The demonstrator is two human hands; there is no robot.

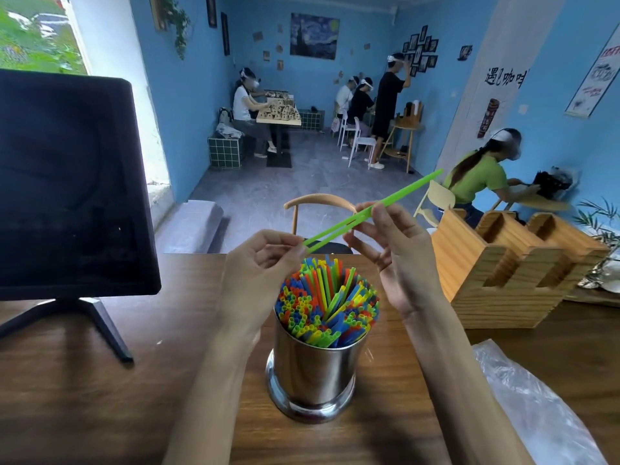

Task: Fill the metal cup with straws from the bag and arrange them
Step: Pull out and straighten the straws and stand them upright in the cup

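Note:
A shiny metal cup (313, 374) stands on the wooden table (100, 397) in front of me, packed with several upright coloured straws (327, 300). Above it I hold two green straws (402, 191) slanting up to the right. My left hand (258, 266) pinches their lower ends between thumb and fingertips. My right hand (399, 253) grips them near the middle. A clear plastic bag (536, 404) lies flat on the table at the lower right.
A black monitor (67, 182) on a stand fills the left side. A wooden slotted holder (503, 273) sits right of the cup. A chair back (318, 201) rises beyond the table's far edge. Other people sit and stand at tables further back.

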